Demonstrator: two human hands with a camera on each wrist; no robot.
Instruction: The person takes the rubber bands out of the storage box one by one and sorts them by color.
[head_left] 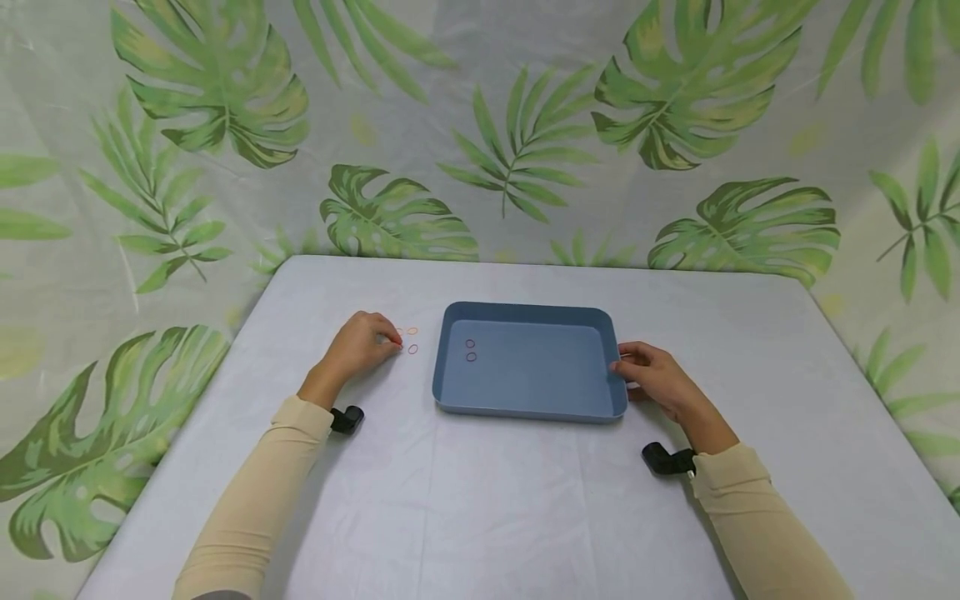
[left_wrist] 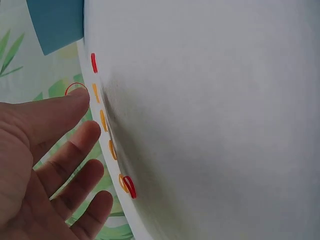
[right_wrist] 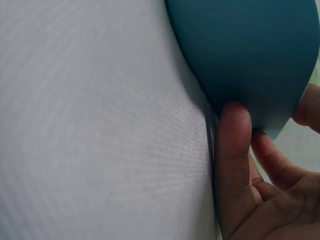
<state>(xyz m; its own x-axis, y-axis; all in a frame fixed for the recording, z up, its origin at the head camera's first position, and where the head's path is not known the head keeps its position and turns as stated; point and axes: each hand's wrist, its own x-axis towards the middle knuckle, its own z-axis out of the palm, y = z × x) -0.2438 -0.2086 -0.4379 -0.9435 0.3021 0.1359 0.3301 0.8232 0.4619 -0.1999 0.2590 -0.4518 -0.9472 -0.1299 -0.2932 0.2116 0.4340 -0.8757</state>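
Observation:
My left hand (head_left: 362,344) is just above the table, pinching a thin red rubber band (left_wrist: 76,84) by the thumb tip. Close by on the white cloth lie a red rubber band (head_left: 413,349) and an orange rubber band (head_left: 412,331); the left wrist view shows several more, partly hidden by the hand in the head view. A blue-grey tray (head_left: 525,411) stands to the right, with two red rubber bands (head_left: 470,343) in its left part. At the tray's right side, my right hand (head_left: 660,379) grips the wall, its thumb over the rim.
A white cloth (head_left: 510,500) covers the table. Behind it hangs a leaf-patterned curtain (head_left: 525,142). Black wrist cameras (head_left: 347,419) sit on both forearms, near the cuffs.

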